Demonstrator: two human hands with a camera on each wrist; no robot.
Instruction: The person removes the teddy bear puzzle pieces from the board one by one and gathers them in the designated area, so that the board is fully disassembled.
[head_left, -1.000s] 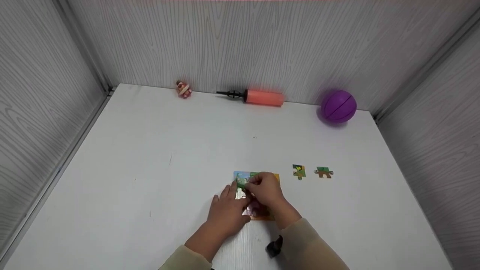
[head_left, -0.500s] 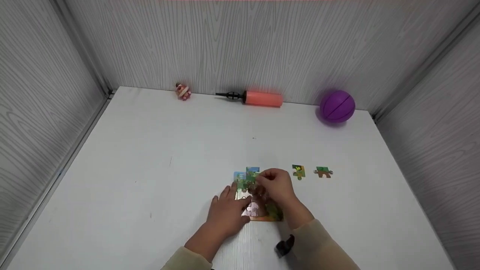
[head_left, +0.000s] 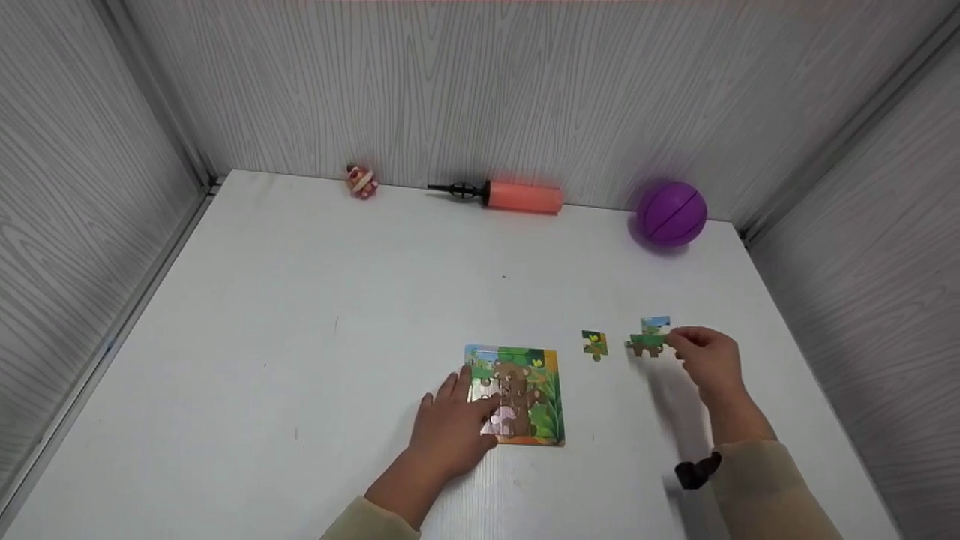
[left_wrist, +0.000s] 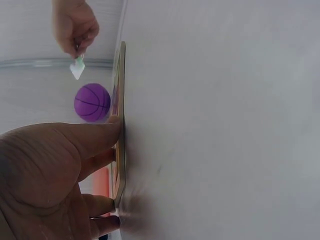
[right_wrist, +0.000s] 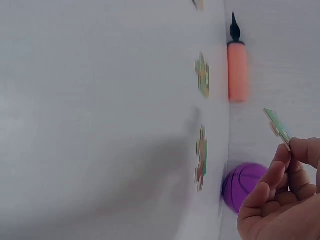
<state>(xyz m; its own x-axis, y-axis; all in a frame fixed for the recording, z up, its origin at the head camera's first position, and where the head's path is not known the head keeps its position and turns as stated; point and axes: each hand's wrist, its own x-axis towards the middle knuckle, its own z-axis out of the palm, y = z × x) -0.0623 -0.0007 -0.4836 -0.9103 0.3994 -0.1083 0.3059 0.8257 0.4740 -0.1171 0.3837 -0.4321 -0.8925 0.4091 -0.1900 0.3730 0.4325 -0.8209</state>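
A square bear puzzle (head_left: 525, 405) lies on the table, its pieces mostly fitted in. My left hand (head_left: 450, 431) rests on the puzzle's left side with fingers fairly straight; in the left wrist view its thumb and fingertips touch the puzzle board (left_wrist: 121, 90) at the edge. My right hand (head_left: 709, 364) pinches a blue-and-green puzzle piece (head_left: 655, 322) between thumb and fingertip, raised off the table. Below it lies a brown-and-green puzzle piece (head_left: 645, 349), partly covered in the head view. A second loose puzzle piece (head_left: 595, 344), green with yellow, lies between it and the puzzle.
At the back of the white table (head_left: 360, 285) sit a small reddish figurine (head_left: 361, 182), a red hand pump (head_left: 523, 197) with a black nozzle, and a purple ball (head_left: 672, 214). Grey wood-grain panels (head_left: 450, 90) stand around the back and sides.
My right hand has moved from above the puzzle to the right, carrying the blue-and-green puzzle piece over the loose pieces. The left hand has stayed on the puzzle.
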